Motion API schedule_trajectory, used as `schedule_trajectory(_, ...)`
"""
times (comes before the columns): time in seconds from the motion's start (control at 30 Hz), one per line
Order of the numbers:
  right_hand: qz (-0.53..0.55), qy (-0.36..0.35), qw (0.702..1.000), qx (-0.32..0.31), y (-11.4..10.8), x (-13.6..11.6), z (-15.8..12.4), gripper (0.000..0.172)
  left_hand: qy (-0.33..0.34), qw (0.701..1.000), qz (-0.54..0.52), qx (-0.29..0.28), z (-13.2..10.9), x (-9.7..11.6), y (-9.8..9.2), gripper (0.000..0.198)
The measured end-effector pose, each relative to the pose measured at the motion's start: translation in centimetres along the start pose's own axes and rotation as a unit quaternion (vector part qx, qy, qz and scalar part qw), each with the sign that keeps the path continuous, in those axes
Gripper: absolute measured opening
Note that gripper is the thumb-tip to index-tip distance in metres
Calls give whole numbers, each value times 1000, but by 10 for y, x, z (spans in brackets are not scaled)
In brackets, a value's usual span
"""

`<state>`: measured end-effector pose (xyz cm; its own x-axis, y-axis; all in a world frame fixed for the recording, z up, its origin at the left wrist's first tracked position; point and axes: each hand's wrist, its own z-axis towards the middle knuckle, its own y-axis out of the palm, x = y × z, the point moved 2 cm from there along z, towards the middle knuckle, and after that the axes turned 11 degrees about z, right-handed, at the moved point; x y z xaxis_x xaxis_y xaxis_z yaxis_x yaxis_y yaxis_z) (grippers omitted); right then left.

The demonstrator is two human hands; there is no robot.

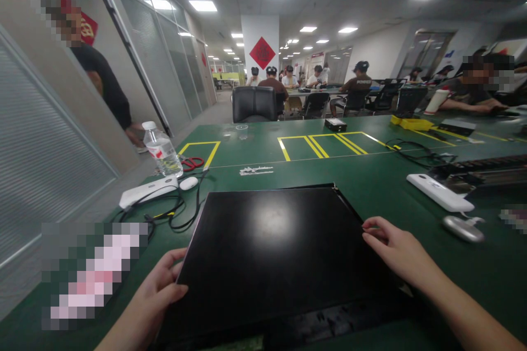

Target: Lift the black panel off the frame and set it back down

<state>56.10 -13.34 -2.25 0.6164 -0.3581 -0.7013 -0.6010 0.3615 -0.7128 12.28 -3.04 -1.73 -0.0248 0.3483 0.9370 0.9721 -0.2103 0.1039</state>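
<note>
A black, glossy display panel (272, 252) lies in front of me, with a ceiling light mirrored on its surface. A dark frame (348, 203) shows past its far and right edges. My left hand (158, 282) is closed on the panel's left edge, thumb on top and fingers partly hidden at the side. At the right edge, my right hand (395, 249) pinches with thumb and fingertips; whether it also grips the frame I cannot tell. A dark strip with a bit of green board (242, 343) runs along the near edge.
On the green table (230, 178), a water bottle (160, 151), red-handled scissors (192, 163), black cables (185, 219) and a white device (150, 192) lie left. White scraps (256, 170) lie beyond the panel. Another white device (439, 193) lies right. Several people sit farther off.
</note>
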Motion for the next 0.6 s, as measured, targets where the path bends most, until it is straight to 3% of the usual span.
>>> schedule_trajectory(0.37, -27, -13, 999, -17, -2, 3, 2, 23, -8, 1000, -11, 20, -3, 1, 6, 59)
schedule_trajectory(0.5, -31, -20, 999, -20, -2, 5, 3, 22, -45, 997, -18, 61, -1, 0, 2, 58)
schedule_trajectory(0.6, -29, -23, 999, -24, -2, 6, 3, 23, -72, 995, -25, 57, 4, -4, -4, 57)
